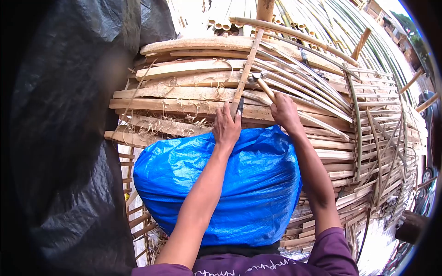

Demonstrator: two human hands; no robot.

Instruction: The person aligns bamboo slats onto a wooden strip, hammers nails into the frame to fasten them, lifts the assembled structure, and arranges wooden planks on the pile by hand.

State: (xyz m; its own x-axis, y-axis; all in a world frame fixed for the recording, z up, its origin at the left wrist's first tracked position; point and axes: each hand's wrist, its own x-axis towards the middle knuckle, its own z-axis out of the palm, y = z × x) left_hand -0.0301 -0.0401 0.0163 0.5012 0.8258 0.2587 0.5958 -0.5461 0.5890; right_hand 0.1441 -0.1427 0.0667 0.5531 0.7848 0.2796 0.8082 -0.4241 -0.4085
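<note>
My right hand (pixel 284 112) is closed round the wooden handle of a hammer (pixel 265 88), whose metal head lies close beside a bamboo strip (pixel 248 66). This strip runs slantwise over stacked wooden slats (pixel 184 94). My left hand (pixel 226 125) holds the lower end of the strip, with a small black object (pixel 241 105) next to its fingers; what the black object is I cannot tell. Blue plastic sheeting (pixel 221 184) lies beneath both forearms.
Black plastic sheeting (pixel 78 184) hangs on the left. Thin split strips (pixel 306 87) fan out over the slats to the right. A bamboo lattice (pixel 377 110) stands at the right, and long bamboo poles (pixel 340 32) extend behind. Curled shavings (pixel 195 120) lie on the slats.
</note>
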